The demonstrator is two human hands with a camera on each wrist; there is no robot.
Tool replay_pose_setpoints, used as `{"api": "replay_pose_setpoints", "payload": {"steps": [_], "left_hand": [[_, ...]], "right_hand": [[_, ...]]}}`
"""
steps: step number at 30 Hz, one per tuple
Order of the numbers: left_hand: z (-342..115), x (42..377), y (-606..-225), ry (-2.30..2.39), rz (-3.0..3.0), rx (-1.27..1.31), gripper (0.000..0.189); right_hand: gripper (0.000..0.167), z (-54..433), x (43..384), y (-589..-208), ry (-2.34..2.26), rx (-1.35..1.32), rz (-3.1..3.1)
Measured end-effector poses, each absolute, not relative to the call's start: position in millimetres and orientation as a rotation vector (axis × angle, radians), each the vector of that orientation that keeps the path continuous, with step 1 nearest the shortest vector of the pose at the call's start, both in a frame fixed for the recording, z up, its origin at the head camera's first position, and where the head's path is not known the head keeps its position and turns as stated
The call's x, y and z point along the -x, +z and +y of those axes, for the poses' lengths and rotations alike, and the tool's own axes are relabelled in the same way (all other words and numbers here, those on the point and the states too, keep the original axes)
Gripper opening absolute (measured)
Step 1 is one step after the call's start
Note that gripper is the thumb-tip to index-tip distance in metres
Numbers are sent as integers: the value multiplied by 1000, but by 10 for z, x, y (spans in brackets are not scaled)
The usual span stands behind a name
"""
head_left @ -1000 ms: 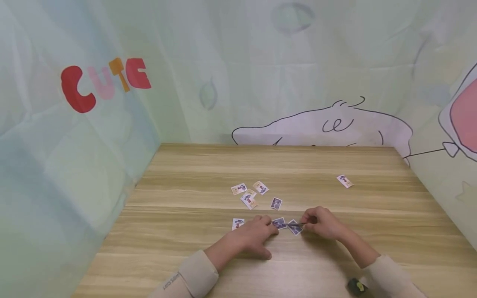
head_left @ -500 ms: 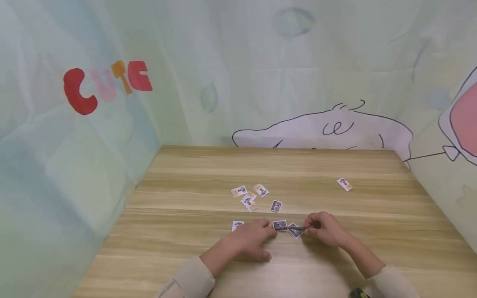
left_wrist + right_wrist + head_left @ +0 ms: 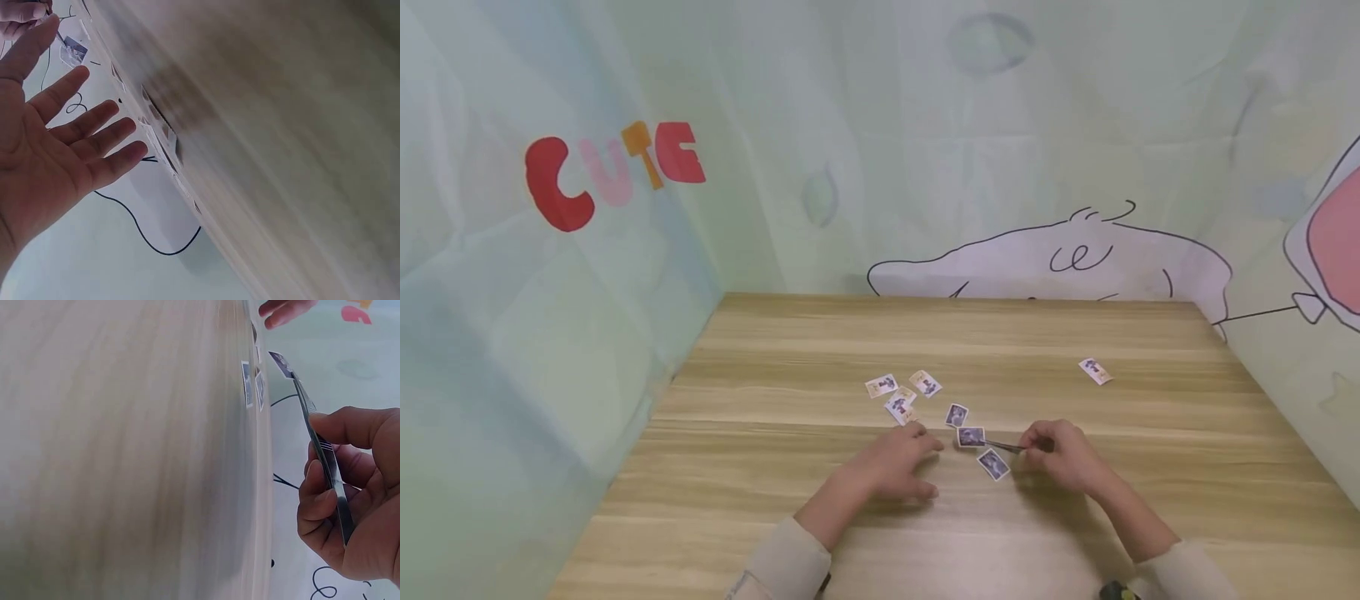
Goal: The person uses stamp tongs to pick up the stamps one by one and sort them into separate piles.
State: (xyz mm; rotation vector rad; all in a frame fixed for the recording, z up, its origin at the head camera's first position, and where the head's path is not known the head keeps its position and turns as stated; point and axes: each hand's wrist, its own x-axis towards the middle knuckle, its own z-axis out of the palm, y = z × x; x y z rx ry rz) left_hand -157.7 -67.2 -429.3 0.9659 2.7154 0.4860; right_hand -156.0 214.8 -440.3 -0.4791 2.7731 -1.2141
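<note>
My right hand (image 3: 1063,457) pinches a pair of dark metal tweezers (image 3: 325,447) between thumb and fingers. A purple-grey postage stamp (image 3: 282,364) with a white border sits in the tweezer tips, raised off the table in the right wrist view. Just below it in the head view, a similar stamp (image 3: 993,464) lies on the wood, and another small one (image 3: 957,415) lies just behind. My left hand (image 3: 891,464) hovers to the left with fingers spread and nothing in its palm, as the left wrist view (image 3: 53,144) shows.
Left of centre, several cream-edged stamps lie loosely together, including an overlapping pair (image 3: 900,406). A lone stamp (image 3: 1095,371) lies at the back right of the wooden table (image 3: 775,350). Printed fabric walls (image 3: 820,125) border its back and sides.
The tweezers have lifted the stamp from beside the left fingers and moved it slightly away and right. My left hand has come up and drawn left; a stamp formerly visible beside it is now hidden.
</note>
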Motion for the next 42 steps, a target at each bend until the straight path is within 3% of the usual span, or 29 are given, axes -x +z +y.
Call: {"api": "replay_pose_setpoints", "payload": {"steps": [28,42], "left_hand": [[-865,1852,-4247,588,2770,-798,60],[-923,1903,-4276,559,2789,-790,56]], "right_hand": [[8,2096,2065,-4363,-1381,203,2770],[9,1963,2262,-4404,-1424,221,2791]]}}
